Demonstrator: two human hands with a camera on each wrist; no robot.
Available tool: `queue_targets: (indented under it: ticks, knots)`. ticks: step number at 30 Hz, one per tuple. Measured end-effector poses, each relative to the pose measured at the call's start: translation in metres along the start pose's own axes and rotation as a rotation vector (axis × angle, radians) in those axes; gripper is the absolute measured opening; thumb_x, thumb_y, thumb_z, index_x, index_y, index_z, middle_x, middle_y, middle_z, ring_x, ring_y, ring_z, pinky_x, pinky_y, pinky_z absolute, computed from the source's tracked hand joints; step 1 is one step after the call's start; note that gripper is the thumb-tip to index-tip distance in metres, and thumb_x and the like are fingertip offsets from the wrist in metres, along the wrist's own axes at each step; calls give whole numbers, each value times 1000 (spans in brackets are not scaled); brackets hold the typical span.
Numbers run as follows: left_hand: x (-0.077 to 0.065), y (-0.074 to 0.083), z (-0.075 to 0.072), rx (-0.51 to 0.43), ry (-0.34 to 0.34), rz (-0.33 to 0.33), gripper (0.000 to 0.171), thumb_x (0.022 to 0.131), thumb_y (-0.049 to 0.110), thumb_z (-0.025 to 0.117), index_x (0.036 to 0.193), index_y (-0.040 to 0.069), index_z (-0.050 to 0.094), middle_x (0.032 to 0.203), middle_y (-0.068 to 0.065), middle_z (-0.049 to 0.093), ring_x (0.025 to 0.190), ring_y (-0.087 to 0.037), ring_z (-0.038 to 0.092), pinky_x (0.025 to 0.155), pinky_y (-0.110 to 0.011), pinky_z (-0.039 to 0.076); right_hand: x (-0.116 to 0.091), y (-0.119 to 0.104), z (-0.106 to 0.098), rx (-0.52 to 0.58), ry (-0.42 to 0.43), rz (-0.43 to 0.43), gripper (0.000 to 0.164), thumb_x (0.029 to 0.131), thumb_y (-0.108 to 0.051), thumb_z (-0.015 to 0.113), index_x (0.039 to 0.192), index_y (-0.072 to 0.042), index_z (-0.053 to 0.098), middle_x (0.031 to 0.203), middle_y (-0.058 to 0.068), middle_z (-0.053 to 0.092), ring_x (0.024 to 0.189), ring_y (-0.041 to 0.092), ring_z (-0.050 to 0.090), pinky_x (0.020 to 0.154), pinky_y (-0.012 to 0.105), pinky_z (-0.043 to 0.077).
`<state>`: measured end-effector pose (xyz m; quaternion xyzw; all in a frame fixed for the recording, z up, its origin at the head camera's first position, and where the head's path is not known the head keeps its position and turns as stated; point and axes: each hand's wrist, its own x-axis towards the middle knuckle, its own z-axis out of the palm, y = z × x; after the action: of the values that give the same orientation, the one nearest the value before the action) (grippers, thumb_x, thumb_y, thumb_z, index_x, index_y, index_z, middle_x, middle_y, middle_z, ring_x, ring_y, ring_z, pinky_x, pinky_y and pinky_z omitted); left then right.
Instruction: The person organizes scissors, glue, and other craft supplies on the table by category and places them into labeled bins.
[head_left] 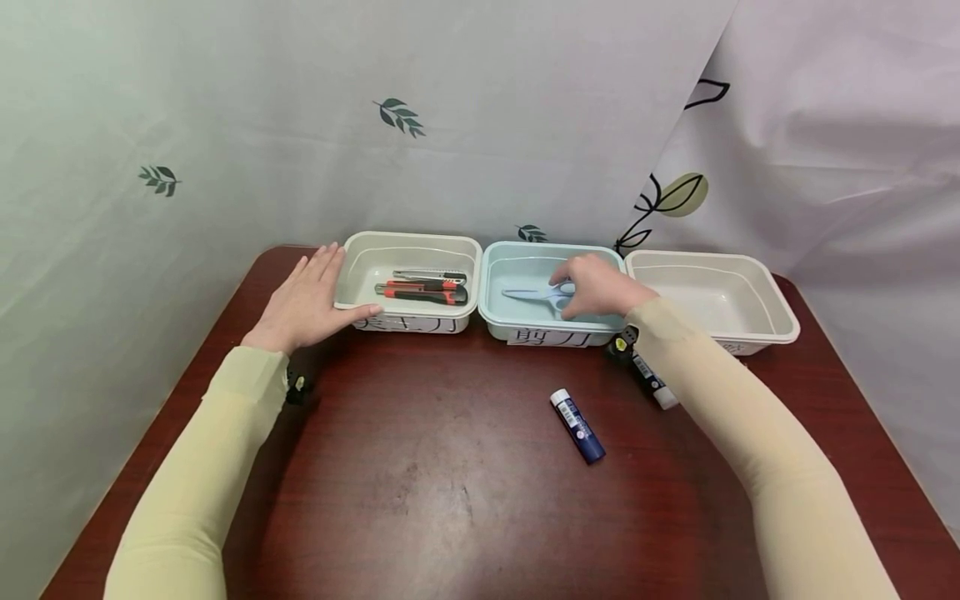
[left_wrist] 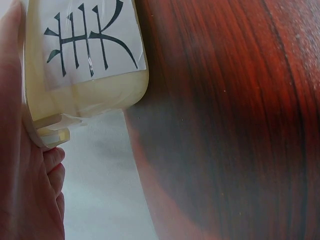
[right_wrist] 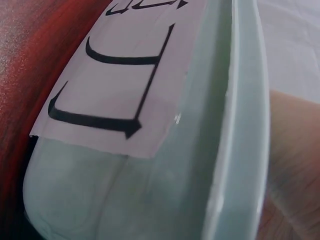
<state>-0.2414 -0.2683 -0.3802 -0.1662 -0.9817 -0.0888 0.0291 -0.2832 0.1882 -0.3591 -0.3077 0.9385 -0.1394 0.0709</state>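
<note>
My left hand (head_left: 303, 300), fingers spread, rests at the left end of a beige bin (head_left: 360, 275), thumb along its front rim. Inside that bin lie several utility knives (head_left: 423, 292) with black and red or black handles. My right hand (head_left: 596, 287) reaches into the light-blue middle bin (head_left: 498, 275). Its curled fingers and thumb hold the handle loops of light-blue scissors (head_left: 528, 294), blades pointing left. In the right wrist view, the blue bin's wall (right_wrist: 150, 185) hides most of that hand.
To the right stands another beige bin (head_left: 705, 300). On the dark red table (head_left: 420, 467) lies a blue glue stick (head_left: 577, 427) with a white end. A second glue stick (head_left: 652, 383) is partly hidden by my right forearm. Paper labels (head_left: 550, 337) mark the bin fronts.
</note>
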Motion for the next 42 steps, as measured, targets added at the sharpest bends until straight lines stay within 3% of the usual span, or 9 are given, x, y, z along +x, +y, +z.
queue_targets:
  ticks: [5,13,20,24,30,42]
  knots:
    - [1,1,0,4,-3,7,116,89,77,53,160,-6,13,165,-27,16,153,-39,11,124,-50,3,1,2,1,21,-4,21,54,69,-7,82,120,6,71,115,17,71,107,33,64,95,46,52]
    - [2,1,0,-8,-2,11,116,89,77,53,160,-6,13,165,-27,15,152,-40,12,124,-49,3,-2,5,-1,20,-13,62,58,75,-5,78,130,7,65,128,21,65,123,38,58,105,50,46]
    - [3,1,1,-14,-2,14,116,89,76,54,160,-6,13,165,-27,15,153,-39,12,124,-48,1,-11,0,-17,47,86,79,54,80,-14,83,129,5,67,128,22,66,120,38,60,102,50,48]
    - [3,1,1,-14,-4,15,116,89,76,54,160,-6,13,165,-27,15,153,-39,12,124,-48,1,-19,-3,-29,61,157,63,56,80,-18,86,128,4,68,125,22,68,108,37,64,93,49,50]
    - [2,0,-1,-13,-3,8,116,89,77,54,160,-5,13,165,-26,15,153,-39,11,124,-48,2,-35,-11,-46,78,236,26,56,82,-23,87,130,1,68,127,18,68,121,36,60,102,52,47]
    - [1,-1,0,-16,-5,4,116,89,77,54,161,-5,13,165,-26,15,153,-38,10,124,-47,0,-69,-21,-57,63,308,-9,62,79,-23,90,133,-3,67,128,14,68,121,33,61,101,50,48]
